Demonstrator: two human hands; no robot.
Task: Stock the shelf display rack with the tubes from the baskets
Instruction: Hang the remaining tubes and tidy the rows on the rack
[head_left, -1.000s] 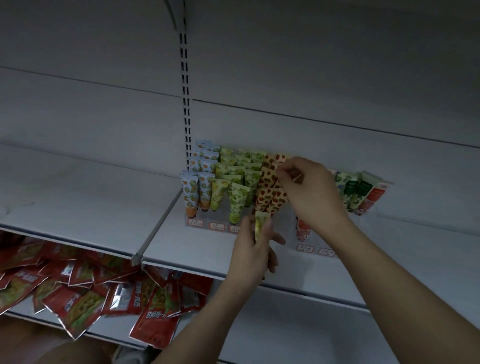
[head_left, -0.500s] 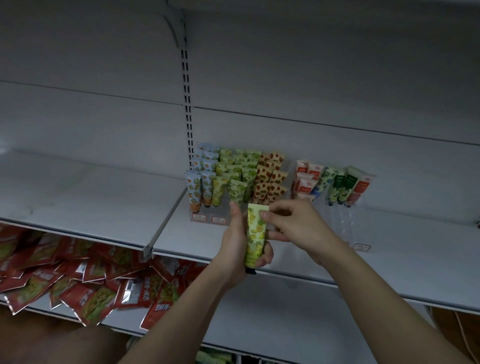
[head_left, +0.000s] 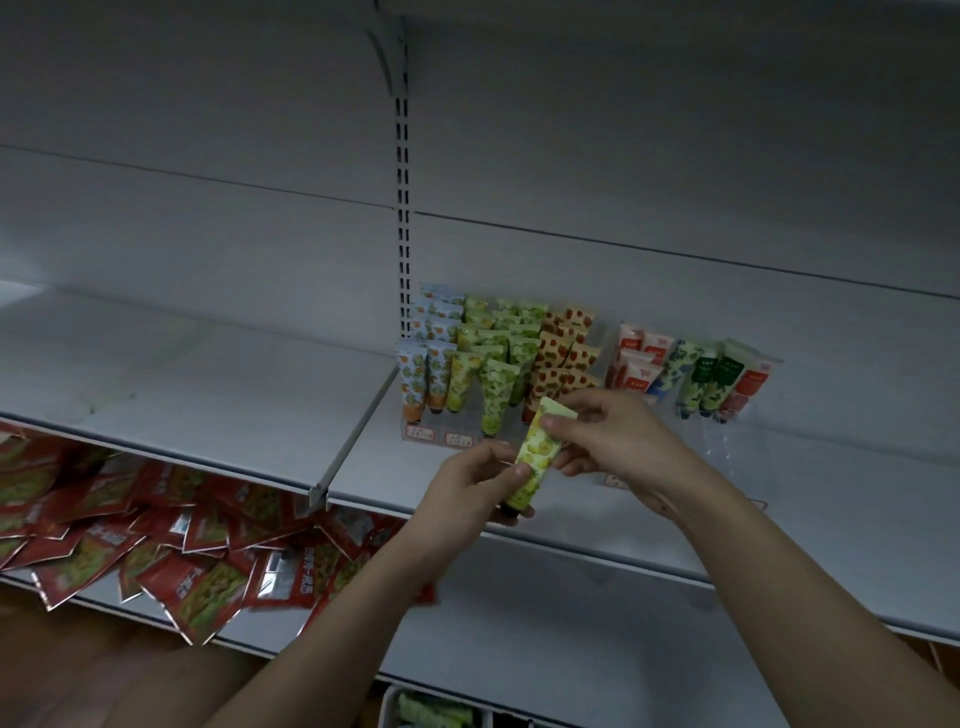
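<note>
A yellow-green tube (head_left: 537, 457) with a dark cap at the bottom is held in front of the shelf edge. My left hand (head_left: 472, 493) grips its lower part and my right hand (head_left: 618, 441) pinches its flat upper end. Behind them a clear display rack (head_left: 727, 441) on the white shelf (head_left: 831, 519) carries rows of tubes: blue-orange (head_left: 428, 358), green (head_left: 498, 353), strawberry-patterned (head_left: 563, 353), and a looser group of red-white and green ones (head_left: 696, 374) on the right. A white basket (head_left: 434, 714) with green tubes peeks in at the bottom edge.
The shelf to the left (head_left: 182, 374) is bare white metal, split from the rack's shelf by a slotted upright (head_left: 402, 208). On the lower shelf at left lies a heap of red snack packets (head_left: 156, 545). An upper shelf overhangs at the top.
My right hand left the strawberry tubes and came down to pinch the top of the yellow-green tube. My left hand lifted that tube higher and it now tilts to the right.
</note>
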